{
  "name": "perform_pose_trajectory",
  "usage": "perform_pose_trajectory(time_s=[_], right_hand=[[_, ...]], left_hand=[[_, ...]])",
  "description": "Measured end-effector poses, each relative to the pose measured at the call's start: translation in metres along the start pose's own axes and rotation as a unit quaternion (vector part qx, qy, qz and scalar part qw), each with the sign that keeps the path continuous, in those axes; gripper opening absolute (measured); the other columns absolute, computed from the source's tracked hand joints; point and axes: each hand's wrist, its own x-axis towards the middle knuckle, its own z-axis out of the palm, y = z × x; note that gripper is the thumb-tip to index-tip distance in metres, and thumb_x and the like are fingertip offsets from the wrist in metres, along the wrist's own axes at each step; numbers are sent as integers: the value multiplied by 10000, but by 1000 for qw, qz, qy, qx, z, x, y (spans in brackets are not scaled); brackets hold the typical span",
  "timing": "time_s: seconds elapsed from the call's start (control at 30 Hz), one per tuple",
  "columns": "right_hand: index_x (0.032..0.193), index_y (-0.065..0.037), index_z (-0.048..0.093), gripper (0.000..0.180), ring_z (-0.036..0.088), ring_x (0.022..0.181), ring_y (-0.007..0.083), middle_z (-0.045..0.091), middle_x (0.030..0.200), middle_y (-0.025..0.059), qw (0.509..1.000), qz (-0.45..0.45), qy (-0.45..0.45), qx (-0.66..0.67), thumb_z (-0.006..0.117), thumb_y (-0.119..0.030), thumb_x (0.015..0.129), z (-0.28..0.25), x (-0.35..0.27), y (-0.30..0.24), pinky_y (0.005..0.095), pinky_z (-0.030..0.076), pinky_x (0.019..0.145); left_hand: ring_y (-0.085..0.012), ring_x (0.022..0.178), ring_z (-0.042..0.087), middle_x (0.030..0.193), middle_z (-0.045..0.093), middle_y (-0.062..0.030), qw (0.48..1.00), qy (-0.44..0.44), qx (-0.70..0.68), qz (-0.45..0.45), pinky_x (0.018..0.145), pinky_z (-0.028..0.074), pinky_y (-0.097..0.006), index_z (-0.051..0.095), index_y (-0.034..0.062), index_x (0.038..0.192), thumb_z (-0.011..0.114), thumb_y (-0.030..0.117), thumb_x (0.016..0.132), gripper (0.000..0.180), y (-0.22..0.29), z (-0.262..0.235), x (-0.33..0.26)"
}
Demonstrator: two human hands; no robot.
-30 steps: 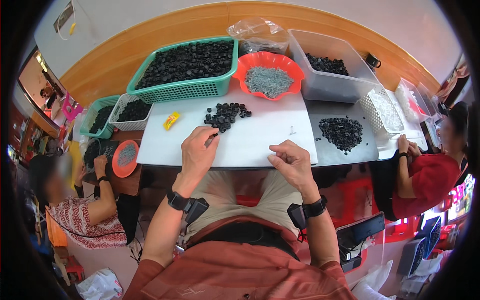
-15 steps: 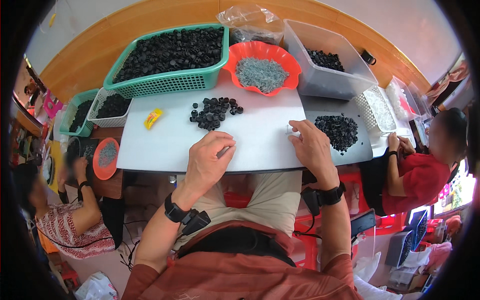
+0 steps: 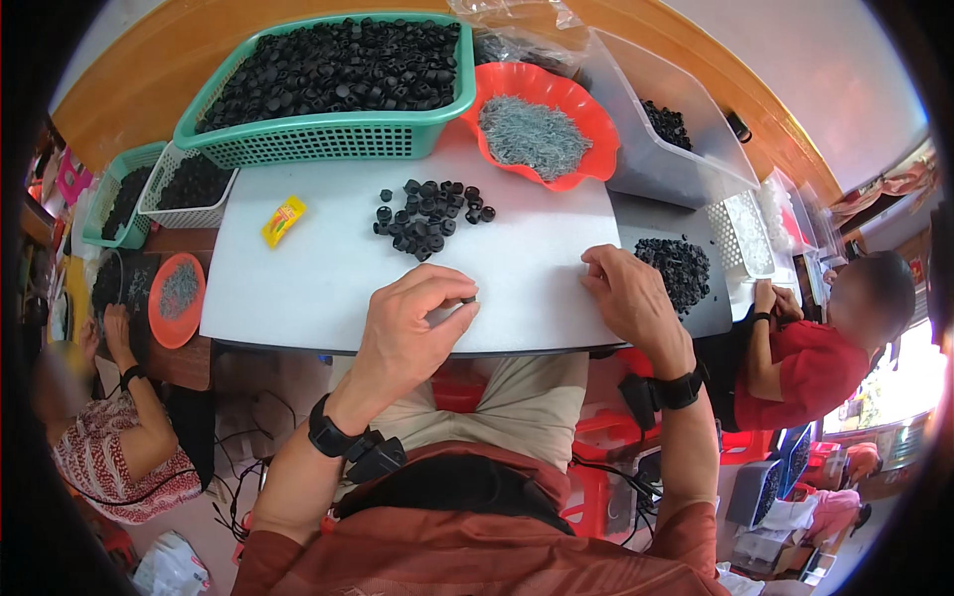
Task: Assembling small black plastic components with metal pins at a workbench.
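My left hand (image 3: pixel 412 323) is over the near part of the white table top (image 3: pixel 308 288). Its thumb and index finger are closed in a pinch on a small black plastic part (image 3: pixel 468 299). To the right, my right hand (image 3: pixel 636 298) has its fingers bent together, thumb tucked under the index finger; whatever they hold is hidden. Beside that hand lies a pile of small black pieces (image 3: pixel 676 273). A loose group of black plastic caps (image 3: pixel 427 214) sits beyond my left hand. A red scalloped bowl (image 3: pixel 596 164) contains thin clear-grey pieces (image 3: pixel 532 134).
At the back stand a large green basket (image 3: pixel 318 147) of black caps and a clear plastic bin (image 3: pixel 715 174) with black pieces. A yellow packet (image 3: pixel 284 221) lies on the left. One person (image 3: pixel 810 348) sits at right, another (image 3: pixel 129 427) at left.
The view has shifted slightly. My left fingertips now show the black part more plainly. My right fingers have curled in, and a small clear piece seen near them earlier no longer shows.
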Motion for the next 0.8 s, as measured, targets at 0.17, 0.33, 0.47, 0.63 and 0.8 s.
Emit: perform_pose_trajectory(time_s=[0.17, 0.33, 0.47, 0.63, 0.8], right_hand=[[1185, -35, 631, 251, 657, 906, 370, 668, 1000, 175, 997, -69, 27, 1, 593, -13, 938, 1, -11, -26, 448, 523, 754], [1144, -18, 651, 230, 669, 865, 363, 661, 991, 172, 987, -98, 69, 106, 592, 44, 931, 15, -15, -44, 405, 534, 728], [1088, 7, 677, 180, 686, 805, 251, 693, 962, 144, 968, -44, 88, 233, 666, 55, 914, 26, -17, -62, 332, 543, 722], [1028, 29, 707, 118, 663, 766, 143, 720, 935, 113, 926, 28, 89, 366, 717, 23, 911, 45, -15, -79, 283, 536, 695], [1036, 18, 734, 147, 665, 761, 149, 715, 952, 115, 905, -22, 119, 408, 730, 44, 891, 61, -5, -91, 271, 532, 674]], left_hand=[[-181, 813, 704, 1018, 748, -105, 999, 0, -33, 4, 740, 559, -288, 739, -4, 1001, 789, -2, 816, 191, -4, -3, 0], [-155, 810, 701, 993, 752, -93, 999, -16, -37, -11, 744, 565, -280, 734, 7, 1003, 805, 12, 818, 199, -4, -3, -1], [-142, 817, 706, 966, 756, -77, 998, -27, -23, -48, 750, 573, -277, 722, 19, 1016, 812, 25, 825, 212, -5, -3, -3], [-136, 829, 720, 953, 762, -63, 999, -23, -10, -40, 786, 589, -283, 686, 22, 1050, 815, 31, 831, 255, -4, 0, -4], [-144, 851, 729, 984, 767, -70, 999, -22, -14, -37, 797, 596, -291, 673, 21, 1070, 817, 25, 827, 282, -4, 0, -5]])
